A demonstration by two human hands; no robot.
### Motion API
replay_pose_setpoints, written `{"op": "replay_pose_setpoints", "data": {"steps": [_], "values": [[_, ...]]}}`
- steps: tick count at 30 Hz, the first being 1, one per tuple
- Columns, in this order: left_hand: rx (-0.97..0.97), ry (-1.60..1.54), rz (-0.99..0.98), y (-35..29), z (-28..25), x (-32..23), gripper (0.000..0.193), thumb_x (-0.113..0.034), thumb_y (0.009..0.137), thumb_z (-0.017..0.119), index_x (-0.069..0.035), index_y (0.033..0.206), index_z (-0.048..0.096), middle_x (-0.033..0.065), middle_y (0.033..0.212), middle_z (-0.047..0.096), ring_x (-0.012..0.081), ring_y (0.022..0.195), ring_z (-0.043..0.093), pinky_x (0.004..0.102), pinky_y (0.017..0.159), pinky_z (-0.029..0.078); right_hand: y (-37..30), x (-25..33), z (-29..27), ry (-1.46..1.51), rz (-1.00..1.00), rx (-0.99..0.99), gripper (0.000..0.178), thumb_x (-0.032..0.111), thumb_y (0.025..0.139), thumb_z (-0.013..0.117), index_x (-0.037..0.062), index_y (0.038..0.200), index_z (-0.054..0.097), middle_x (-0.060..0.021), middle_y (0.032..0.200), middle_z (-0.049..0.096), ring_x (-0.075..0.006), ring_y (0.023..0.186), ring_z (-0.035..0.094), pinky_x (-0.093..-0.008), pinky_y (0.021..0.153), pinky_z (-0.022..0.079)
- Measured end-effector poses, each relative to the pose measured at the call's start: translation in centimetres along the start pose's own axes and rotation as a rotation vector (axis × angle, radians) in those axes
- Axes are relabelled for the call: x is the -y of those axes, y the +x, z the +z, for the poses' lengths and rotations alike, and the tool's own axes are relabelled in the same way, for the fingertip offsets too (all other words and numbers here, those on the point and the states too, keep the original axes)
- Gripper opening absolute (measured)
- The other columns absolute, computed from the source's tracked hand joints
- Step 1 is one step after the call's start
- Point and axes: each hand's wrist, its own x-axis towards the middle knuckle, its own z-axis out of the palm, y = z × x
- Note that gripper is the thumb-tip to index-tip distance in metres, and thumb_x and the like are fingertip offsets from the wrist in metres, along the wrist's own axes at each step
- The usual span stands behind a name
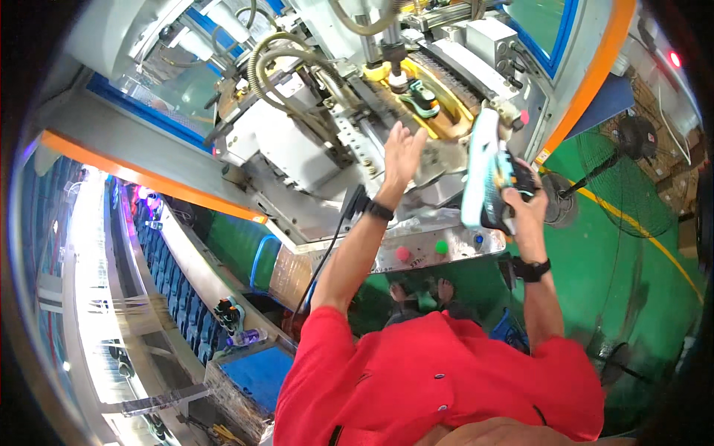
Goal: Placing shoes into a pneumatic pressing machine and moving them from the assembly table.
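Note:
My right hand (526, 208) grips a sneaker (497, 175) with a thick white and pale-blue sole and a dark upper, held on its side at the right front of the machine. My left hand (404, 152) is raised over the machine's metal bed (435, 167), fingers stretched out and nothing in them. Just beyond it, a second shoe (422, 98), black and mint, sits in a yellow-edged mould (455, 111) under a vertical press rod (394, 52). Much of that shoe is hidden inside the mould and under the rod.
Pink (402, 253) and green (442, 247) buttons line the machine's front panel. Hoses (286, 56) loop above a white block at left. A conveyor (186, 245) carrying shoes (229, 315) runs along the left, beside a blue-topped box (256, 375). A standing fan (625, 175) is at right.

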Motion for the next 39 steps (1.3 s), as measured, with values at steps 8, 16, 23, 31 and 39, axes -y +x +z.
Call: {"op": "replay_pose_setpoints", "data": {"steps": [8,16,23,31,39], "values": [[-0.164,0.571,-0.140,15.2,-1.6,12.5,0.072,-0.028,0.073,0.075,0.011,0.123,0.042,0.0332,0.118,0.056,0.0431,0.111,0.057,0.0451,0.095,0.046,0.1,2.1,-3.7,-0.210,-0.077,-0.229,0.056,0.002,0.071,0.067,-0.0031,0.125,0.054,-0.0084,0.110,0.061,-0.0153,0.098,0.058,-0.0302,0.089,0.048],[-0.262,0.731,-0.349,18.1,-8.1,11.5,0.066,-0.019,0.072,0.073,0.010,0.122,0.043,0.0294,0.105,0.063,0.0426,0.098,0.063,0.0478,0.087,0.050,5.8,4.1,0.8,-0.543,-0.144,-0.202,0.055,0.004,0.070,0.069,-0.0025,0.123,0.056,-0.0087,0.109,0.062,-0.0160,0.095,0.060,-0.0291,0.087,0.049],[0.088,-0.440,-0.634,5.6,-16.4,-1.3,0.017,-0.010,0.085,0.068,0.000,0.099,0.065,0.0086,0.095,0.069,0.0181,0.079,0.068,0.0322,0.067,0.055,22.9,1.2,14.6,-1.105,-0.336,0.501,0.048,0.030,0.068,0.072,-0.0055,0.098,0.060,-0.0168,0.090,0.062,-0.0269,0.086,0.058,-0.0377,0.077,0.047],[-0.266,-0.302,-0.560,-16.5,-29.2,-11.2,0.053,-0.004,0.083,0.063,0.003,0.133,0.047,0.0068,0.117,0.060,0.0164,0.103,0.060,0.0306,0.091,0.048,26.5,-17.0,33.8,-1.388,-0.078,0.443,0.036,0.024,0.077,0.059,-0.0048,0.096,0.068,-0.0252,0.104,0.068,-0.0362,0.099,0.067,-0.0414,0.087,0.052],[-1.051,-0.029,-0.460,-32.9,-29.4,-12.6,0.040,-0.009,0.086,0.063,0.001,0.123,0.054,0.0068,0.108,0.061,0.0173,0.096,0.061,0.0309,0.082,0.050,20.2,-21.6,34.3,-1.454,-0.364,0.269,0.047,0.023,0.082,0.060,-0.0048,0.117,0.044,-0.0241,0.107,0.060,-0.0403,0.094,0.065,-0.0481,0.082,0.054]]}}
